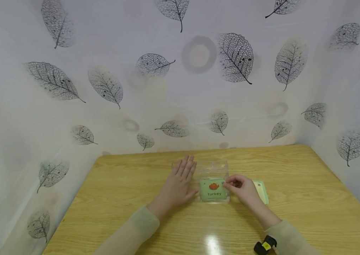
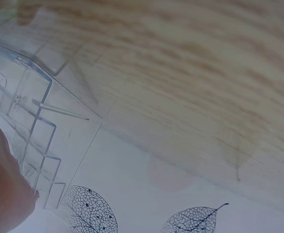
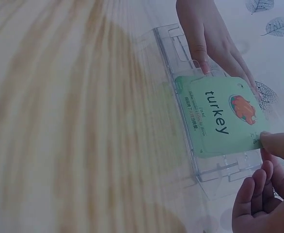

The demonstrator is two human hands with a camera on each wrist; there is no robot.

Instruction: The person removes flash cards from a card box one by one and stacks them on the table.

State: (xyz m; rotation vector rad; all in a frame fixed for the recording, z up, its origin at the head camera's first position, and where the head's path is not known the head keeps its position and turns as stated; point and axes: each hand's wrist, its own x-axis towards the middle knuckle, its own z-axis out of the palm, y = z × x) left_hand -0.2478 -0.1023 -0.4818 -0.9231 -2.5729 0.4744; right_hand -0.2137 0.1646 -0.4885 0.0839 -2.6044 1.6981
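Note:
A green flash card point(image 1: 213, 189) printed "turkey" with a roast turkey picture stands in the front part of a clear stepped plastic holder point(image 1: 212, 165). My right hand point(image 1: 245, 189) pinches the card's right edge near the top corner, thumb on the printed face in the right wrist view. At the holder's left side is my left hand point(image 1: 178, 186), its fingers straight and pointing away; its thumb reaches the holder's side. The left wrist view shows the holder's stepped end point(image 2: 55, 131) with part of the left hand point(image 2: 6, 179) against it.
Other green-edged cards point(image 1: 262, 191) lie on the wooden table point(image 1: 129, 184) just right of the right hand, partly covered by it. A black-and-yellow device point(image 1: 265, 245) sits by the right sleeve. Leaf-print white sheeting point(image 1: 180, 95) surrounds the table's back and sides.

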